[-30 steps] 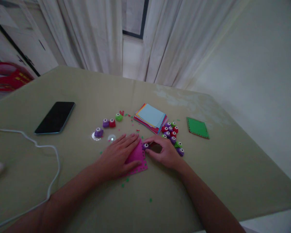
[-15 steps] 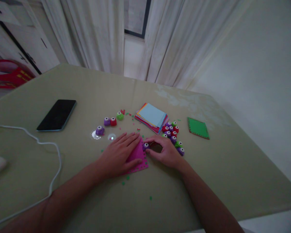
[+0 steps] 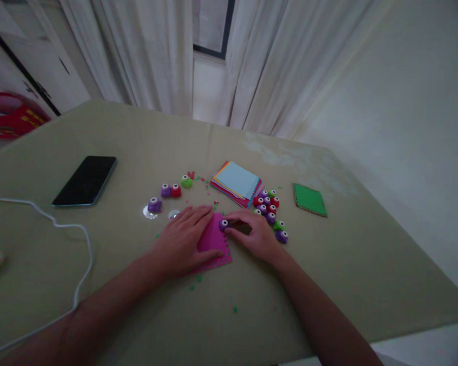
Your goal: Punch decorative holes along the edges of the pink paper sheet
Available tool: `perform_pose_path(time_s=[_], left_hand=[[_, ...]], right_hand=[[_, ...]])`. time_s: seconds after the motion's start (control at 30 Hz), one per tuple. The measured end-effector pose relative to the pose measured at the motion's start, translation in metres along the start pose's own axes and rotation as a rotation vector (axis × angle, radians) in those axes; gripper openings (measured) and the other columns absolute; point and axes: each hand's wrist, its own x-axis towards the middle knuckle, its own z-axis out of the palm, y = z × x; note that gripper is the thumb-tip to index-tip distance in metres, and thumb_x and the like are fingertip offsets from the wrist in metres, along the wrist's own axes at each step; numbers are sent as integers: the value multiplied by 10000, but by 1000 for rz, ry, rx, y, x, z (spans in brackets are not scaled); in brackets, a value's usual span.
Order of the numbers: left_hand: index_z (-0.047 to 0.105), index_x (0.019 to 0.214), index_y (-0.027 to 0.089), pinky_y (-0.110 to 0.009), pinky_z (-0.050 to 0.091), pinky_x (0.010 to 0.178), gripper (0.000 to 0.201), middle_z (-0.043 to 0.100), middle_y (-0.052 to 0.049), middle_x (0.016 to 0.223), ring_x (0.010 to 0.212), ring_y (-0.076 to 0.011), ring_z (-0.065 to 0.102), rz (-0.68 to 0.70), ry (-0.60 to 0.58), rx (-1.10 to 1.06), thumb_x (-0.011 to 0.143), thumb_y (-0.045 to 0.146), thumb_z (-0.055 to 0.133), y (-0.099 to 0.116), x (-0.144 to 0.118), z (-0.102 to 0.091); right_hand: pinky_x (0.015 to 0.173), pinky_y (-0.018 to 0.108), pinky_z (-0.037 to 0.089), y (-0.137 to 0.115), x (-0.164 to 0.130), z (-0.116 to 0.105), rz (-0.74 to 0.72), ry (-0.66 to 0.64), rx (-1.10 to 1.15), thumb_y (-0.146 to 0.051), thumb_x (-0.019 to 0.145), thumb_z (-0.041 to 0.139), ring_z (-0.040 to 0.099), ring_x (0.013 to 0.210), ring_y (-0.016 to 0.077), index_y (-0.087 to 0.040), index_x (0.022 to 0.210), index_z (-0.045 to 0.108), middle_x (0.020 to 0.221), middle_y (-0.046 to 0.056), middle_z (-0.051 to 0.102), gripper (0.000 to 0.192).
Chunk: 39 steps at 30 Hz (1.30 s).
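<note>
A pink paper square with punched holes along its edges lies flat on the olive table. My left hand presses flat on its left part, fingers spread. My right hand grips a small purple punch seated on the sheet's far right edge. Beside my right hand sits a cluster of several small punches in red, purple and green.
A stack of coloured paper lies behind the hands, a green punched square to the right. More punches stand at left. A black phone and a white cable occupy the left side. Small paper bits litter the table.
The purple punch and my right hand have shifted slightly left along the pink sheet's edge. My left hand stays pressed on the sheet. The view has moved a little.
</note>
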Motion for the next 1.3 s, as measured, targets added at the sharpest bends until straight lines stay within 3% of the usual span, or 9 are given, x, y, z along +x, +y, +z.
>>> perform_pose_path(time_s=[0.63,1.3], left_hand=[[496,1618,132,-545,309,1318,987,480,-180,1675,1529,-367,484,106,-51,-35,917,816,617,2,-1,-5],[493,1620,144,-551,309,1316,967,489,-177,1670,1517,-363,500,115,-50,-40,922,801,622,2,-2,-5]], right_hand=[[822,337,625,3,1,4,98,64,40,-286,970,773,762,882,211,-224,1168,785,1064,67,803,208],[848,341,624,3,1,0,88,35,66,-269,967,763,759,905,210,-217,1145,795,1072,70,803,189]])
